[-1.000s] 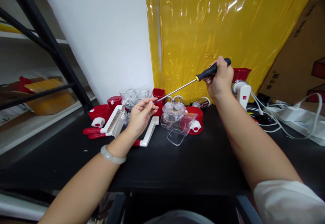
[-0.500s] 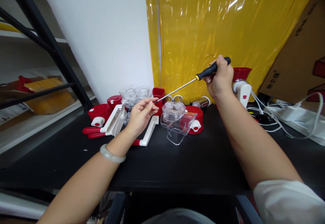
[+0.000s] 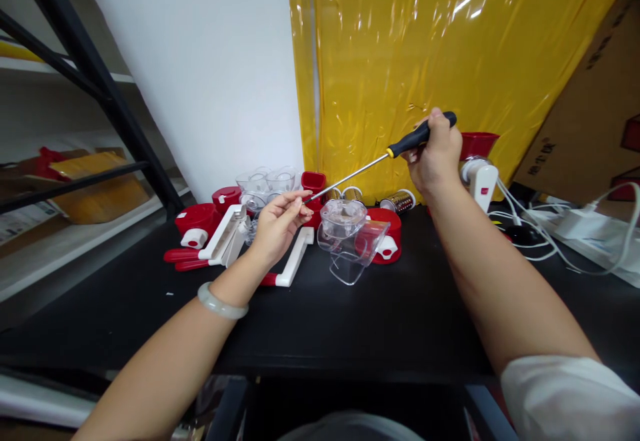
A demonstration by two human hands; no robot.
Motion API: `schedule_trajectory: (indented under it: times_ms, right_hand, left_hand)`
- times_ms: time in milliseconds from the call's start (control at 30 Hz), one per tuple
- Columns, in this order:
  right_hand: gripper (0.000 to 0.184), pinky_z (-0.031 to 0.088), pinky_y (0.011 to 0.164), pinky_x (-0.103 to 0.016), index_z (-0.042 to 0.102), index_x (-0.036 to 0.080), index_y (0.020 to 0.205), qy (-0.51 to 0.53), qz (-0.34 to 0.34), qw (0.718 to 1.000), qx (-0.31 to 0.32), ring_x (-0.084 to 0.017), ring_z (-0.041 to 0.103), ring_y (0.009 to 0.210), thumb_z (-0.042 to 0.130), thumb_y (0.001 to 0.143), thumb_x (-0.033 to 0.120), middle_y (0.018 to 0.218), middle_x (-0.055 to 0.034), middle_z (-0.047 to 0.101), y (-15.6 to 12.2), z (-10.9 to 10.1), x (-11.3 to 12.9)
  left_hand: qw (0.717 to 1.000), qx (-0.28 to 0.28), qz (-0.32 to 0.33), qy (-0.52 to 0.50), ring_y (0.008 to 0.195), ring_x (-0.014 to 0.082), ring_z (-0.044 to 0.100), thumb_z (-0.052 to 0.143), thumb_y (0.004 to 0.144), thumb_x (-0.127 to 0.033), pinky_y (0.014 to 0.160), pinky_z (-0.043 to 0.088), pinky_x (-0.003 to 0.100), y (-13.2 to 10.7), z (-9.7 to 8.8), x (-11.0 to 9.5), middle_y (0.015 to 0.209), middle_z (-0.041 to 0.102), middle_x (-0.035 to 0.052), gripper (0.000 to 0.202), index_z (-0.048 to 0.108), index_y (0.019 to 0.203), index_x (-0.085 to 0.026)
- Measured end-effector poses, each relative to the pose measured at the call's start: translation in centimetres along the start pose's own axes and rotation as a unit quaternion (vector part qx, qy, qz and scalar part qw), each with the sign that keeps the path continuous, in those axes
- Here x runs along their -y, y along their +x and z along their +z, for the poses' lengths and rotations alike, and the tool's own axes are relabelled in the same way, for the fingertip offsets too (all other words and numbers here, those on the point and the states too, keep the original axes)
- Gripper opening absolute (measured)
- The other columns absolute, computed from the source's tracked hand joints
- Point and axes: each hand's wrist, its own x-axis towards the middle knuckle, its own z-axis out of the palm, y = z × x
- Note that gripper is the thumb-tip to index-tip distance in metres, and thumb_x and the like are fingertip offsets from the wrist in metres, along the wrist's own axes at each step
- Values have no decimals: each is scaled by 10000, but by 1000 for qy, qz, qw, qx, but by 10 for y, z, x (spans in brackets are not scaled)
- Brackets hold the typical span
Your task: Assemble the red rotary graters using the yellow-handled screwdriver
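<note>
Right of centre, the right-hand grip (image 3: 435, 151) is closed around the handle of a screwdriver (image 3: 357, 172). Near centre, the left-hand grip (image 3: 276, 226) pinches its tip end. Just below centre, a clear plastic part (image 3: 343, 218) rests on the black worktop (image 3: 360, 334); white-and-red cranks (image 3: 223, 234) lie left of centre.

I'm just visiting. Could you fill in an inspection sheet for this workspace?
Surface: black table, small white scrap at left.
Things in use: screwdriver, slanting above the table.
Clutter: red housings, white-and-red cranks, clear plastic parts, perforated metal drums.
Left hand: fingers at the screwdriver's tip; anything pinched there is unclear.
Right hand: grips the handle.
Cables: white cables, loosely looped at right.
Surroundings: shelves left, yellow sheeting behind, cardboard box right.
</note>
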Motion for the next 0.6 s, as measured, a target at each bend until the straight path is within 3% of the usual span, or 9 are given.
schedule_trajectory:
  times_ms: [233, 600]
  right_hand:
    - [432, 306, 381, -292, 488, 267, 662, -3, -20, 1000, 15, -102, 402, 426, 674, 685, 656, 546, 61, 439, -2, 1, 4]
    - [360, 385, 383, -310, 436, 302, 671, -9, 25, 1000, 17, -152, 533, 518, 740, 709, 492, 568, 56, 502, -2, 1, 7]
  left_hand:
    - [999, -34, -6, 10, 663, 89, 631, 791, 757, -277, 649, 526, 200, 2, -2, 1, 682, 658, 1, 206, 749, 931, -176]
    - [998, -68, -12, -1, 648, 86, 647, 787, 754, -261, 674, 538, 206, 4, -2, 0, 663, 663, -13, 219, 715, 935, -161]
